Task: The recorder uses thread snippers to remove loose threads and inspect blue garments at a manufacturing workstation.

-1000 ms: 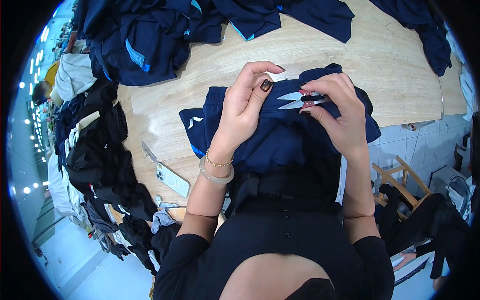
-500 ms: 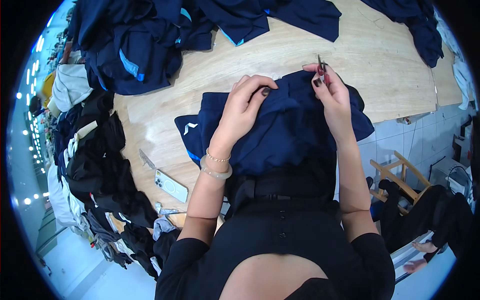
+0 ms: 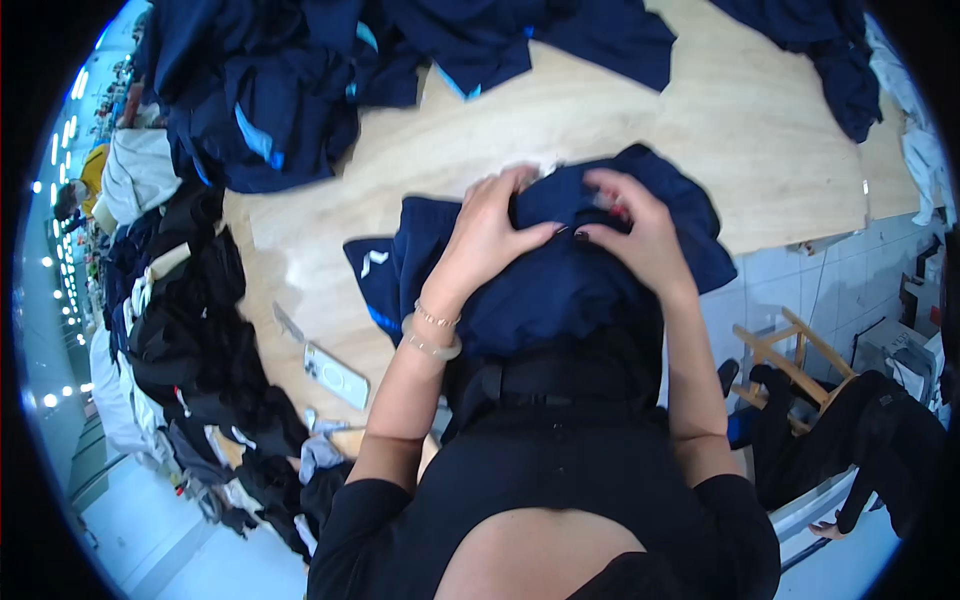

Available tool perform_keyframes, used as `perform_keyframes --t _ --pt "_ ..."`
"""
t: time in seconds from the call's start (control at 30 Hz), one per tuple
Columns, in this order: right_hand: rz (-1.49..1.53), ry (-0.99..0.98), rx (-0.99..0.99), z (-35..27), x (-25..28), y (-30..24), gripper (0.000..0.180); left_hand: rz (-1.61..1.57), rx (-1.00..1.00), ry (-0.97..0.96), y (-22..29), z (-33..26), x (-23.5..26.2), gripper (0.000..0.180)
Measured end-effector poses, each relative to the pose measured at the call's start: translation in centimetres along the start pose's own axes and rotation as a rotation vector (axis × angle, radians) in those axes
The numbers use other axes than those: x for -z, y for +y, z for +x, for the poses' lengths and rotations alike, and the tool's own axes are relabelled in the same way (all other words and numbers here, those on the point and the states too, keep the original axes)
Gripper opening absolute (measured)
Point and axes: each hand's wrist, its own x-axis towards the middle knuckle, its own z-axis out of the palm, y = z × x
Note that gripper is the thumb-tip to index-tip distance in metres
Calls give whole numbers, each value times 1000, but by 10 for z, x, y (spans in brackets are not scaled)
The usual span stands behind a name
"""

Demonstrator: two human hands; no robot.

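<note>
A navy blue garment lies bunched at the table's near edge, against my front. Its left corner carries a small white mark and a bright blue edge. My left hand grips the far part of the cloth, thumb on top and fingers over the far fold. Close by on the right, my right hand curves over the same cloth, its thumb near the left one. Small red-handled thread snips are tucked within the right hand, blurred and partly covered by the fingers.
Navy garments with light blue trim are heaped at the far left, with another pile far right. A white phone lies left on the wooden table. Dark clothes line the left side. A wooden stool and a person in black are at right.
My right hand has moved left and nearer to my left hand, onto the cloth, and the snips have dropped from upright into its grasp. The garment's far right part has shifted and bunched up.
</note>
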Motion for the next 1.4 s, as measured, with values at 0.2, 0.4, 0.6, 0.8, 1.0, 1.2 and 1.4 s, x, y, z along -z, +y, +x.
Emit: perform_keyframes --t 0.2,0.4,0.6,0.8,1.0,1.2,1.4 --pt "-224 143 94 15 18 16 19 -190 47 -140 5 14 41 32" --pt "146 130 356 72 40 -91 10 -206 -13 -195 31 24 157 26" --pt "517 -209 425 82 54 -144 25 -303 -281 -73 107 8 214 15" --pt "588 -874 -36 115 48 -142 30 -69 -384 -143 143 19 221 17" --pt "517 -814 -155 119 82 -123 9 -15 -277 -22 124 17 246 13" --pt "518 -204 223 136 131 -182 16 -194 -96 -155 107 10 280 19" --pt "340 -285 292 65 148 -180 22 -141 -165 267 29 -65 276 33"
